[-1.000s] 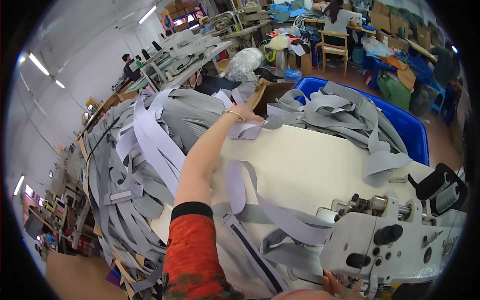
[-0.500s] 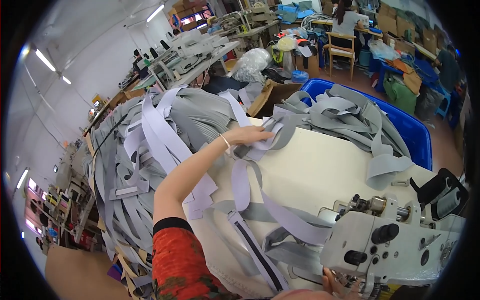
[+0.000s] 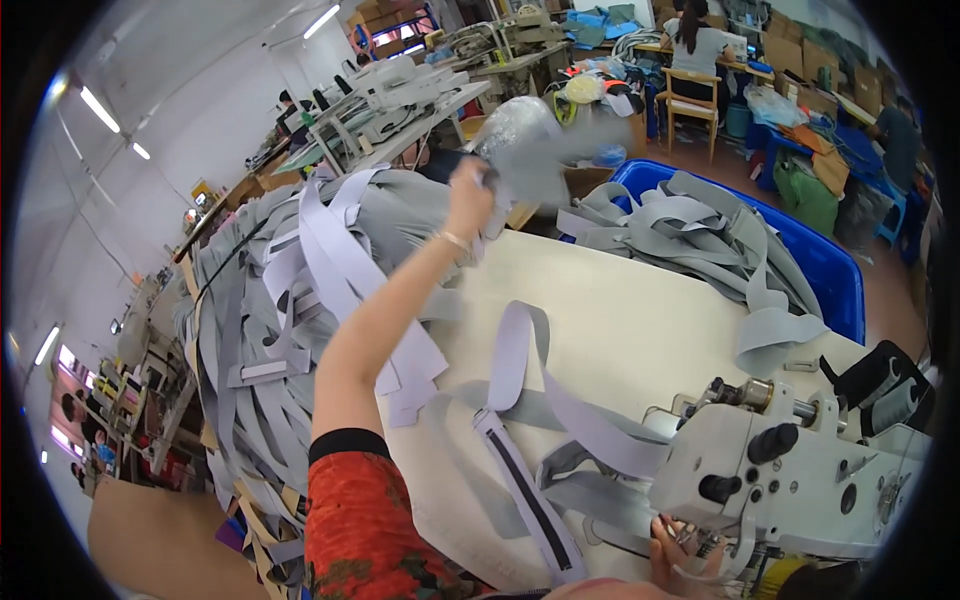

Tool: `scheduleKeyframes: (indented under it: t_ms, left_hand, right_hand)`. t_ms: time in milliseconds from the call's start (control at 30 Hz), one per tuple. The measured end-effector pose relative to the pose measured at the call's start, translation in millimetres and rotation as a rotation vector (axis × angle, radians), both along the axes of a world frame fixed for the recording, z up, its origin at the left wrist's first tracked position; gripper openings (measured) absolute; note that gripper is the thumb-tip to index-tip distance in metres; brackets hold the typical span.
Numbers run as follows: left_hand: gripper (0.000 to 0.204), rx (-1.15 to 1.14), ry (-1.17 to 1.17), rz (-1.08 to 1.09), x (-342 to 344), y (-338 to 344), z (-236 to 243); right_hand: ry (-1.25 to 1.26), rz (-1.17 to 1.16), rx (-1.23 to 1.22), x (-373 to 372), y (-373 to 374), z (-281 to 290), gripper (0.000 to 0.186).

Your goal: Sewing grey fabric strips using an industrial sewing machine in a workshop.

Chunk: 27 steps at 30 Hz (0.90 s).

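Observation:
My left hand [image 3: 472, 200] is raised over the far edge of the cream sewing table [image 3: 600, 300], its fingers closed on a grey fabric strip [image 3: 530, 165] that is smeared by motion. At the lower right, my right hand [image 3: 668, 552] is beside the needle area of the white sewing machine [image 3: 740, 470], next to a strip end; the machine partly hides its fingers. Between my hands, a lilac-and-grey strap [image 3: 590, 435] loops across the table toward the machine. A lilac strip with a dark zipper-like line [image 3: 530, 500] lies near the front.
A large heap of grey strips [image 3: 400, 215] with lilac bands [image 3: 335, 250] fills the left side. A blue bin [image 3: 835, 265] of grey strips [image 3: 690, 240] stands beyond the table. Thread spools [image 3: 890, 390] sit by the machine. Another person [image 3: 695, 50] sits at the back.
My left hand has lifted from the table and moved up and away, taking the grey strip with it. My right hand stays by the machine.

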<state>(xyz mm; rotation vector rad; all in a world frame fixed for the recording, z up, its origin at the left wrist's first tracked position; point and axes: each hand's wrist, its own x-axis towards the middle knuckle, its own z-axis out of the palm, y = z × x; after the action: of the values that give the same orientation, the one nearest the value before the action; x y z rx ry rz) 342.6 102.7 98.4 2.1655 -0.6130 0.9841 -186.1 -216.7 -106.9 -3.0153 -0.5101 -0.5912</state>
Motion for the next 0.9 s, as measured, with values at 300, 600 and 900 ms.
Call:
scheduleKeyframes:
  t_ms: [300,600,900]
  left_hand:
    - [0.041,-0.583,-0.436,0.473,-101,156,203]
    - [0.086,0.225,0.562,1.273,-164,353,69]
    - [0.060,0.485,0.050,0.853,-178,244,89]
  right_hand:
    - [0.062,-0.014,0.192,26,18,93,0.029]
    - [-0.087,0.118,0.420,31,24,100,0.021]
    - [-0.124,0.099,0.428,32,22,101,0.020]
